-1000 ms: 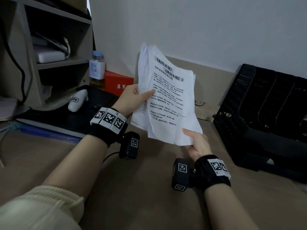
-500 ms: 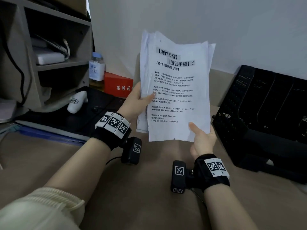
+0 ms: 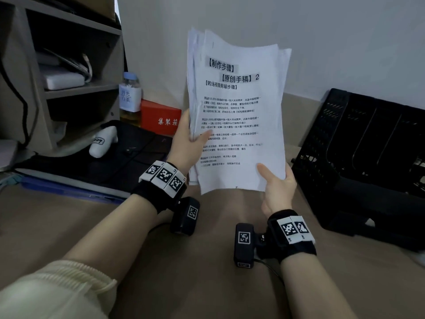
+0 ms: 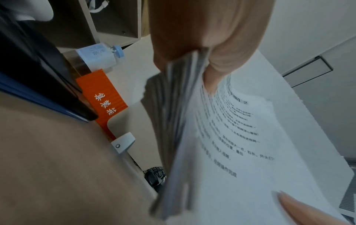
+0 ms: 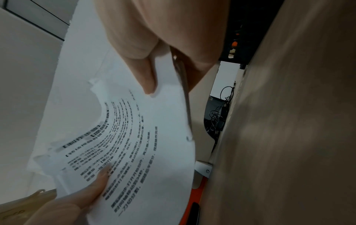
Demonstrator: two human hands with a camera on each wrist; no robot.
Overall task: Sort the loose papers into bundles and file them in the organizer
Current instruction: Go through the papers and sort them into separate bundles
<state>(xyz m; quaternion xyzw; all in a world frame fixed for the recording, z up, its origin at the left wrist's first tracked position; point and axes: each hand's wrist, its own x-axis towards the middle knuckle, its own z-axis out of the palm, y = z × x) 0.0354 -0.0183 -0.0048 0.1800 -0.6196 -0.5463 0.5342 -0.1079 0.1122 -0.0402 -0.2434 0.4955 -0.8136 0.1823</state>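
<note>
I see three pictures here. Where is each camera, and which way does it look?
Head: worn on the head, looking down at the desk; shows both forearms, left hand and right hand holding the paper stack, organizer at right.
Left wrist: looks along the left hand, which pinches the stack's edge.
Right wrist: looks along the right hand, thumb on the top sheet.
Shared: both wrist views show the red box.

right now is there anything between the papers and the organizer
Nothing visible. The papers are held upright above the desk by the left hand and right hand. The organizer sits to their right, with only bare desk in the gap between.
</note>
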